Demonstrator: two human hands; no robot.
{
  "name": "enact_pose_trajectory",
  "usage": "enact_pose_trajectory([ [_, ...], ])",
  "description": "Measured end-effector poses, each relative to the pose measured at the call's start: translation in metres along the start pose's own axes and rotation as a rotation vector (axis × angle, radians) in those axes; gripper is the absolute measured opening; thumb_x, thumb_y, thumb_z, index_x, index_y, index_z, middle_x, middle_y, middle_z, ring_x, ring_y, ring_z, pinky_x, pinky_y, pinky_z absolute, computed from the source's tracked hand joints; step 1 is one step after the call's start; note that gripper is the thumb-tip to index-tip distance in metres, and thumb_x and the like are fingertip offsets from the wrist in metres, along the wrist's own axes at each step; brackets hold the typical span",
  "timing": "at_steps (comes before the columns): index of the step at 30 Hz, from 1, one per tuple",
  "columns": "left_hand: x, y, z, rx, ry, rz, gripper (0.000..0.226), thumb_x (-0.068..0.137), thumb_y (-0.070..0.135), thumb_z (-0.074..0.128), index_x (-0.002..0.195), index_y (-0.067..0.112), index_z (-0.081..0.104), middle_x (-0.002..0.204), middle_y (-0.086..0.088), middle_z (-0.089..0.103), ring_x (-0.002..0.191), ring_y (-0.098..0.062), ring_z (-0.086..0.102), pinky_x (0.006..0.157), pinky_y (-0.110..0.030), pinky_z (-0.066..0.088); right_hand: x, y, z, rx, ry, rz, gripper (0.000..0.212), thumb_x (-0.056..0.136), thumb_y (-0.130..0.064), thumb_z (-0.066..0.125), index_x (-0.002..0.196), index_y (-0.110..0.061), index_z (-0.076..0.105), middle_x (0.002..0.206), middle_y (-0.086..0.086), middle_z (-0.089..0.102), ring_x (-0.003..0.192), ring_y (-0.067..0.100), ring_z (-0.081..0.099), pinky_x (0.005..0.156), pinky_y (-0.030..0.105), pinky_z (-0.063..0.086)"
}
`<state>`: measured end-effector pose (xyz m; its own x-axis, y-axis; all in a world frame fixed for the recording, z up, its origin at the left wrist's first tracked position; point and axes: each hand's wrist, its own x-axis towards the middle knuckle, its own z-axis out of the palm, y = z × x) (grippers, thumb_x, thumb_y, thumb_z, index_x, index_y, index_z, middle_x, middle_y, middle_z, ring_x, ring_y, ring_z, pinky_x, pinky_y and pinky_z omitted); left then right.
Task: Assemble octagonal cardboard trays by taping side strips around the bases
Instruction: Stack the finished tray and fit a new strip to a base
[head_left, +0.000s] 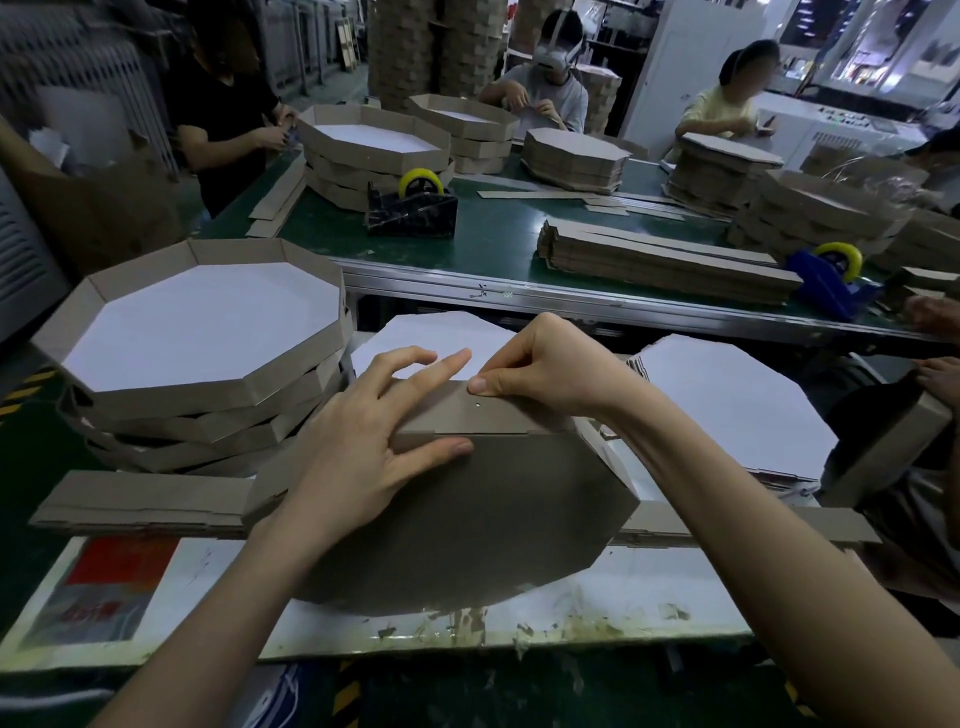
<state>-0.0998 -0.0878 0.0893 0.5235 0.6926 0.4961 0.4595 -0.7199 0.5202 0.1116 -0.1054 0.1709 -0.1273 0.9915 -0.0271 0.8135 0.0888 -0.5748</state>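
The strip (498, 413) runs nine-to-three along the twelve o'clock edge of the base (467, 530). The right hand (540, 364) pinches its rim; the left hand (363, 447), fingers spread, presses it from eleven.

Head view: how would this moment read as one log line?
left hand presses base | right hand pinches side strip on far edge | finished trays stacked left

We see a brown base (493, 519), a white-floored tray (202, 322), a green table (498, 234), a yellow tape roll (421, 182)
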Motion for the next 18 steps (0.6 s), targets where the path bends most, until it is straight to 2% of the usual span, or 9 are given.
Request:
enact_pose_trajectory([
  [1, 0.000, 0.001, 0.000, 0.002, -0.007, 0.005, 0.058, 0.082, 0.070, 0.045, 0.138, 0.059, 0.034, 0.139, 0.019, 0.039, 0.115, -0.004, 0.044, 0.081, -0.035, 0.048, 0.000, 0.001, 0.001, -0.002, 0.002, 0.004, 0.021, 0.088, -0.031, 0.073, 0.090, -0.011, 0.081, 0.081, 0.012, 0.075, 0.067, 0.010, 0.055, 0.064, 0.033, 0.048],
  [3, 0.000, 0.003, -0.002, 0.034, -0.032, 0.017, 0.048, 0.085, 0.066, 0.043, 0.132, 0.056, 0.045, 0.139, 0.013, 0.046, 0.120, -0.011, 0.045, 0.090, -0.041, 0.045, 0.000, 0.004, 0.001, 0.002, 0.029, 0.004, 0.014, 0.088, -0.029, 0.073, 0.090, -0.018, 0.082, 0.079, -0.001, 0.077, 0.068, 0.002, 0.060, 0.067, 0.029, 0.052],
  [6, 0.001, 0.008, -0.005, 0.046, -0.042, 0.018, 0.039, 0.088, 0.061, 0.041, 0.122, 0.053, 0.057, 0.133, 0.007, 0.055, 0.120, -0.017, 0.047, 0.095, -0.045, 0.041, 0.001, 0.004, 0.000, -0.003, 0.041, -0.011, 0.012, 0.088, -0.032, 0.073, 0.089, -0.023, 0.082, 0.072, -0.012, 0.074, 0.062, -0.005, 0.059, 0.060, 0.017, 0.048],
  [9, 0.005, 0.013, -0.006, -0.010, -0.046, 0.009, 0.038, 0.087, 0.058, 0.043, 0.117, 0.049, 0.063, 0.130, 0.005, 0.057, 0.120, -0.018, 0.048, 0.096, -0.043, 0.042, 0.002, 0.011, -0.003, -0.014, 0.035, 0.002, 0.023, 0.090, -0.035, 0.070, 0.091, -0.015, 0.081, 0.079, -0.003, 0.077, 0.059, 0.005, 0.055, 0.055, 0.025, 0.045],
  [10, 0.006, 0.014, -0.006, -0.029, -0.048, -0.001, 0.037, 0.086, 0.058, 0.044, 0.116, 0.048, 0.064, 0.130, 0.006, 0.058, 0.121, -0.017, 0.047, 0.097, -0.043, 0.041, 0.004, 0.017, -0.006, 0.034, 0.095, 0.011, 0.026, 0.093, -0.033, 0.066, 0.095, -0.011, 0.080, 0.083, 0.001, 0.077, 0.054, 0.008, 0.049, 0.051, 0.025, 0.041],
  [12, 0.008, 0.015, -0.006, -0.059, -0.061, -0.019, 0.035, 0.086, 0.057, 0.047, 0.115, 0.049, 0.064, 0.130, 0.009, 0.057, 0.122, -0.014, 0.046, 0.099, -0.043, 0.041, 0.012, 0.041, -0.018, 0.227, 0.353, 0.058, 0.025, 0.101, -0.023, 0.054, 0.110, -0.012, 0.074, 0.082, -0.001, 0.077, 0.042, 0.006, 0.035, 0.042, 0.018, 0.033],
  [14, 0.008, 0.014, -0.006, -0.077, -0.060, -0.028, 0.033, 0.085, 0.057, 0.049, 0.113, 0.049, 0.065, 0.128, 0.011, 0.058, 0.121, -0.013, 0.046, 0.099, -0.045, 0.041, 0.024, 0.078, -0.033, 0.384, 0.594, 0.160, 0.029, 0.104, -0.012, 0.042, 0.121, -0.020, 0.063, 0.085, 0.000, 0.075, 0.043, 0.003, 0.037, 0.042, 0.015, 0.033],
  [16, 0.009, 0.014, -0.004, -0.088, -0.046, -0.041, 0.029, 0.085, 0.053, 0.054, 0.112, 0.050, 0.066, 0.127, 0.013, 0.058, 0.119, -0.012, 0.047, 0.100, -0.044, 0.040, 0.034, 0.126, -0.037, 0.457, 0.666, 0.339, 0.035, 0.102, -0.002, 0.037, 0.124, -0.015, 0.061, 0.094, 0.003, 0.071, 0.055, 0.007, 0.046, 0.047, 0.018, 0.039],
  [18, 0.013, 0.015, -0.002, -0.096, -0.039, -0.055, 0.028, 0.084, 0.049, 0.056, 0.111, 0.051, 0.066, 0.127, 0.014, 0.057, 0.119, -0.011, 0.046, 0.100, -0.043, 0.040, 0.038, 0.178, -0.027, 0.428, 0.652, 0.529, 0.036, 0.100, 0.003, 0.038, 0.123, -0.007, 0.064, 0.095, 0.004, 0.065, 0.061, 0.011, 0.048, 0.044, 0.018, 0.041],
])
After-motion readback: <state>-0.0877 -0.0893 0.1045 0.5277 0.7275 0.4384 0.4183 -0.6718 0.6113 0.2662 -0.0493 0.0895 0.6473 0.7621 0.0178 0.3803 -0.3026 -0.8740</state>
